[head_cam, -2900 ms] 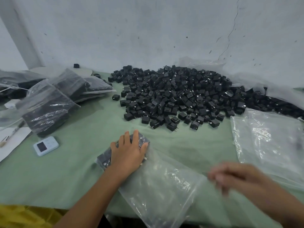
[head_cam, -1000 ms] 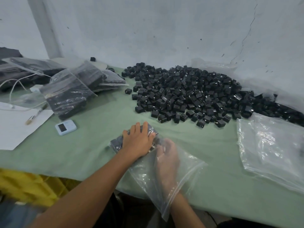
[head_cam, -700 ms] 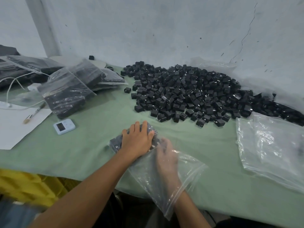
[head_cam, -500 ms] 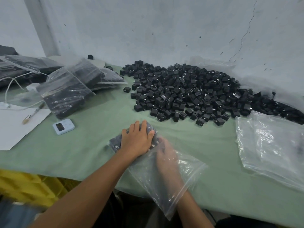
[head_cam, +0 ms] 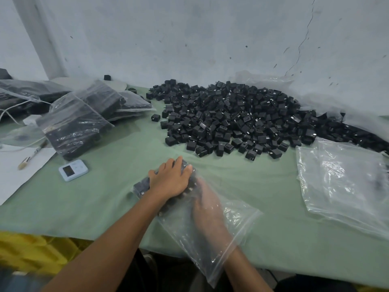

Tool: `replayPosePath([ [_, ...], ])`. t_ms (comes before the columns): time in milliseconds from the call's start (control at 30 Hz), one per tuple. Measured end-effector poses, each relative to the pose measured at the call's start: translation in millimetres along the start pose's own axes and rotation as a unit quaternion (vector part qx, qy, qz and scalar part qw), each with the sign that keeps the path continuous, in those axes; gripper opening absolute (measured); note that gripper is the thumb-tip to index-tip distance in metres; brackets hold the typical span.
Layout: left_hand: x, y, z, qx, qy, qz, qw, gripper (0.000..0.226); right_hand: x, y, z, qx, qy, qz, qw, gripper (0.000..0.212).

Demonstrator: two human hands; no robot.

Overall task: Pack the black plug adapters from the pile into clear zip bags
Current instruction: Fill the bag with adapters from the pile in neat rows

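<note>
My left hand (head_cam: 170, 180) lay on top of the clear zip bag (head_cam: 212, 245). Its fingers (head_cam: 175, 165) were stretched out, gripping nothing, and pressed down on the block of black plug adapters (head_cam: 143, 185) packed at the bag's far end. My right hand (head_cam: 207, 209) was inside the bag past the wrist. Through the cloudy plastic I could not tell whether it gripped an adapter or only pushed against the row.

The risk I saw was the block breaking up. If I lifted the left hand too soon, or pulled the right one out fast, the clinging film could drag adapters loose toward the mouth. The mouth hung over the edge of the desk (head_cam: 105, 197), so they might spill off it. Prongs could also snag the thin plastic.

The adapters were small matt black cubes, and short metal prongs glinted on some of them. The bagged ones sat near the front middle of the desk. The loose pile (head_cam: 242, 116) was heaped behind them against the wall, apart from the bag.
</note>
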State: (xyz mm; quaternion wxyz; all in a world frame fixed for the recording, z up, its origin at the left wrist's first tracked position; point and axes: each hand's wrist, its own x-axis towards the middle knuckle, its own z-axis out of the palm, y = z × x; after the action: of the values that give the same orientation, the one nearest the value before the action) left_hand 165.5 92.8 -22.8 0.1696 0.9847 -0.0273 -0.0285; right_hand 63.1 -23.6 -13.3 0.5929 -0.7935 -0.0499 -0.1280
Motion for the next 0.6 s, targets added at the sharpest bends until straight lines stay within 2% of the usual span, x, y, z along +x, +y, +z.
replayPosePath([
  [167,-6.1,1.4,4.5,0.051,0.042,0.020,0.998,0.062,0.8,2.6,-1.1,-0.048,-0.002,-0.009,0.999,0.029],
  [367,3.3,4.1,-0.7,0.026,0.001,0.005,1.000,0.061,2.3,8.0,0.4,-0.079,-0.001,-0.007,0.997,0.023],
  [600,-4.4,-2.8,6.0,0.034,0.038,0.037,0.998,0.071,6.5,8.5,0.9,-0.055,-0.010,0.032,0.998,0.040],
])
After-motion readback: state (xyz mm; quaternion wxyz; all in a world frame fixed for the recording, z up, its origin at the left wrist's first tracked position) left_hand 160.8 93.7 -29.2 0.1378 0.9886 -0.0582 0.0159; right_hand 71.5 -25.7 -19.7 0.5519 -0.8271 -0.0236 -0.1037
